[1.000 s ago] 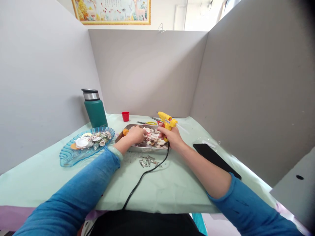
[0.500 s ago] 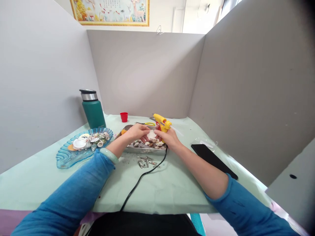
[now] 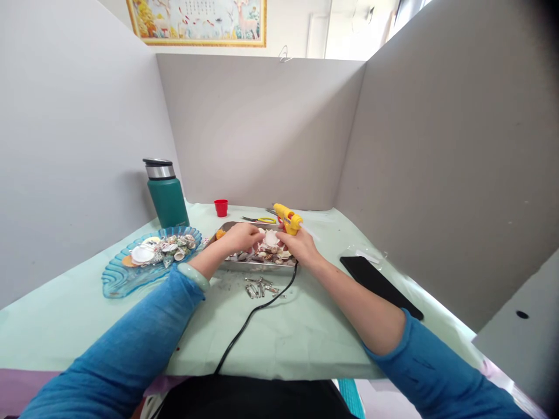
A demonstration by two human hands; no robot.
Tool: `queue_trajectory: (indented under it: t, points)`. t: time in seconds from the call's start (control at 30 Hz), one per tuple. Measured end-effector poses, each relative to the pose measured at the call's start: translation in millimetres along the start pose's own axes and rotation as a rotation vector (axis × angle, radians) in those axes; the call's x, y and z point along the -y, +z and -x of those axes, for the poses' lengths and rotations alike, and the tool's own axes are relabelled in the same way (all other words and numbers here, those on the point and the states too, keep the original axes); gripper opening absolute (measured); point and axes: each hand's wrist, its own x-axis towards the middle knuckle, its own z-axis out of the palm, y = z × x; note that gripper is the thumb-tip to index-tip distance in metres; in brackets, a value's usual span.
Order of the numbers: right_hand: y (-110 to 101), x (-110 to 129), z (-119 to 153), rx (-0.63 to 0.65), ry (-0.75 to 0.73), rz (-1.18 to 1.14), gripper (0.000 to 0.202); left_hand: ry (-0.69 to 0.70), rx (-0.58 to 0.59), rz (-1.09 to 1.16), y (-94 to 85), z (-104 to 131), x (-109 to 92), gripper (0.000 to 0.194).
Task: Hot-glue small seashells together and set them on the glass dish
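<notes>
My right hand [image 3: 301,247] is closed round a yellow hot glue gun [image 3: 287,218], which points up and away to the left with a clear glue stick out of its rear. A pale scallop shell [image 3: 271,238] sits at that hand's thumb and fingertips, above the shells in a metal tray [image 3: 262,266]. My left hand [image 3: 243,237] hovers over the tray's left part, just left of the scallop shell, fingers curled together. Whatever its fingertips pinch is too small to make out. Below the tray lie several small metal pin clasps [image 3: 258,288].
A blue glass dish [image 3: 117,278] of shells and a green bottle [image 3: 166,201] stand left. Behind the tray are a red cup [image 3: 221,208] and yellow-handled scissors [image 3: 265,220]. A black cord [image 3: 248,320] crosses the front; a black slab [image 3: 379,285] lies right.
My left hand has drawn slightly left, away from the scallop shell, and its fingers have curled in. The shell stays by my right fingers, and the glue gun has tilted slightly.
</notes>
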Motion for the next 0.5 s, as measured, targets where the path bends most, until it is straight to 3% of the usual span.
queue_trajectory:
  t: [0.07, 0.13, 0.33, 0.5]
  points:
    - [0.6, -1.4, -0.5, -0.011, 0.022, -0.025, 0.026, 0.009, -0.023, -0.375, 0.7, 1.7, -0.4, 0.024]
    - [1.0, -2.2, -0.8, -0.004, 0.036, -0.039, 0.026, -0.027, 0.024, -0.564, 2.4, 4.1, -3.0, 0.019]
    - [1.1, -4.2, -2.2, 0.006, 0.028, -0.045, 0.027, -0.131, 0.120, -0.712, 9.0, 6.1, -16.8, 0.022]
    - [0.4, -3.5, -0.9, 0.003, 0.021, -0.038, 0.025, -0.163, 0.150, -0.702, 10.2, 2.6, -13.0, 0.025]
